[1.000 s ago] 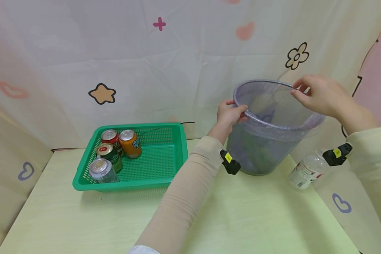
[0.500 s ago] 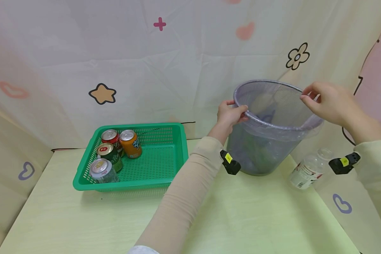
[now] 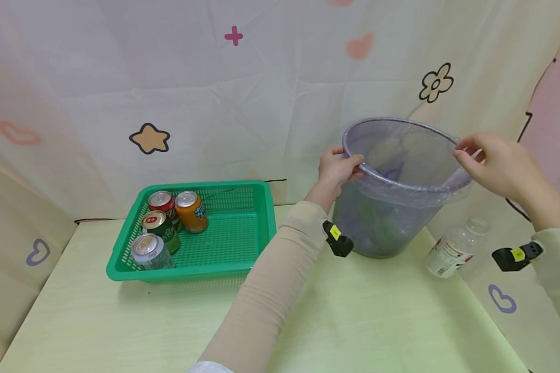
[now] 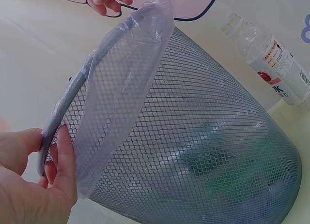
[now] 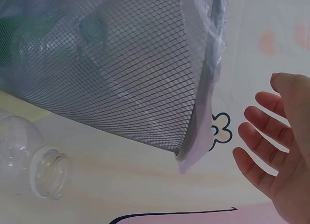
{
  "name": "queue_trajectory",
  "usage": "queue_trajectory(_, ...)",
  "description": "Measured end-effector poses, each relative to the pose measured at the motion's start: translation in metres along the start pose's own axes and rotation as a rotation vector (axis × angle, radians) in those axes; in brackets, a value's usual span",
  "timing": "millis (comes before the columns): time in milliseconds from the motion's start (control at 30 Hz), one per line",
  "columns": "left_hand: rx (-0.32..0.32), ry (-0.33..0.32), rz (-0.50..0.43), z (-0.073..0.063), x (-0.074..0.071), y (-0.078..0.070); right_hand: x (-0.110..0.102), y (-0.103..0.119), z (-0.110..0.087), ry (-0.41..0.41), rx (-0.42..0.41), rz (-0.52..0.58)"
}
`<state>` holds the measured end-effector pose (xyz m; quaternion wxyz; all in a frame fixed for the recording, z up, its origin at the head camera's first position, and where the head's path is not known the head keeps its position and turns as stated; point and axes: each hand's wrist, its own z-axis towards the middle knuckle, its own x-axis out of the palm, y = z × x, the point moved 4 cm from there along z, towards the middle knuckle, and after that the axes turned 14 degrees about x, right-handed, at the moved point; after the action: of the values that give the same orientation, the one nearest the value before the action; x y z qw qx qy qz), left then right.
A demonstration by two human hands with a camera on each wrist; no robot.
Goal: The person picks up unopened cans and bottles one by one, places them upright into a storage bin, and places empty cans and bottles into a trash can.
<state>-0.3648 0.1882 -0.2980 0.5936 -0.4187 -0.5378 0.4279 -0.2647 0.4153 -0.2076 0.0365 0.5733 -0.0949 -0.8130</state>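
Note:
A grey mesh wastebasket [image 3: 371,223] stands at the right, its mouth tilted toward me. A thin, clear lilac bag [image 4: 123,83] lines it and is folded over the rim. My left hand [image 3: 335,167] grips the rim at its near left, thumb on one side and fingers on the other, as the left wrist view shows. My right hand [image 3: 499,163] hovers by the right side of the rim. In the right wrist view its fingers [image 5: 264,122] are loosely bent, apart from the bag, with nothing in them. Blurred greenish things show through the mesh.
An uncapped clear plastic bottle [image 3: 452,251] leans beside the wastebasket, at the table's right edge. A green plastic basket [image 3: 233,267] to the left holds several drink cans, among them an orange can [image 3: 192,212]. Printed cloth hangs behind and on both sides.
My right hand has moved right and slightly down along the wastebasket's rim, away from the far edge. The left hand keeps its grip in the same place.

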Motion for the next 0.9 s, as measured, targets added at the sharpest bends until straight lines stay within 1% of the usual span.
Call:
queue_trajectory(167, 0.006, 0.001, -0.004, 0.001, -0.001, 0.001, 0.003, -0.009, -0.008, -0.052, 0.01, 0.054)
queue_trajectory(367, 0.014, 0.006, -0.008, 0.002, -0.001, 0.002, 0.008, -0.019, -0.015, -0.038, 0.047, 0.121)
queue_trajectory(533, 0.014, 0.004, -0.008, 0.002, -0.001, 0.002, 0.009, -0.024, -0.018, -0.062, 0.046, 0.129)
queue_trajectory(633, 0.014, 0.003, -0.01, 0.002, 0.0, 0.002, 0.011, -0.027, -0.021, -0.058, 0.051, 0.148)
queue_trajectory(900, 0.021, 0.005, -0.021, 0.004, 0.001, 0.002, 0.018, -0.039, -0.032, -0.075, 0.1, 0.206)
